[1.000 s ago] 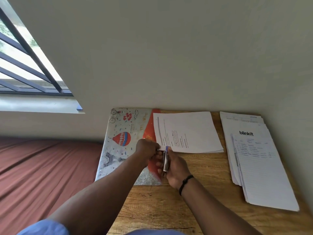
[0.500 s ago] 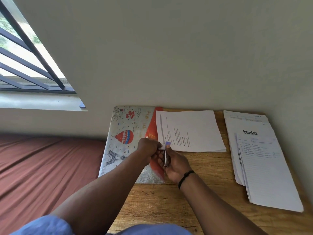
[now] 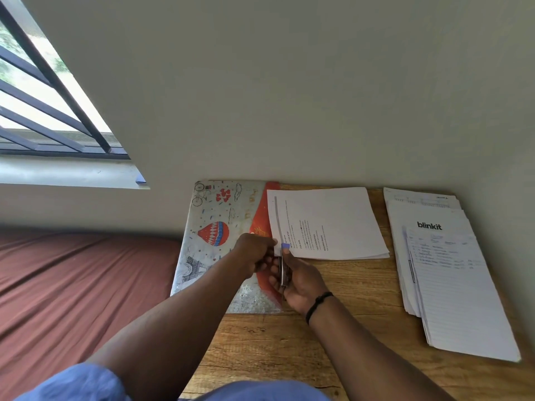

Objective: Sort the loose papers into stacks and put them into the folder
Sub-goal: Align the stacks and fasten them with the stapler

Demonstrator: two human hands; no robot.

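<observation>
Wood desk (image 3: 362,287), head view only, so we go by this one frame.

Progress: we see two sorted stacks. The middle stack (image 3: 333,224) of printed sheets lies squared against the wall, its left edge overlapping the folder. The right stack (image 3: 451,273), lined sheets over a "blinkit" page, sits well apart at the right side of the desk, fanned a little. We see no stray single sheets, so sorting looks mostly done to us. Filing is not: both stacks lie outside the folder.

Hands: our left hand (image 3: 254,251) pinches the near-left corner of the middle stack. Our right hand (image 3: 298,280) grips a stapler (image 3: 284,270), slim and metallic with a purple tip, its nose at that same corner. The two hands are close together, touching or nearly so. We judge the step is stapling the corner; whether a staple has gone in we cannot tell.

Containers: the folder (image 3: 220,233), with a balloon and Eiffel tower print, lies flat at the desk's left end against the wall. An orange sheet or flap (image 3: 262,227) shows along its right edge, under the middle stack; part of the folder or a separate item, we cannot tell. No papers visibly in it, contents otherwise hidden.

Left to do, in our judgement: finish binding, maybe bind the right stack, load both.
</observation>
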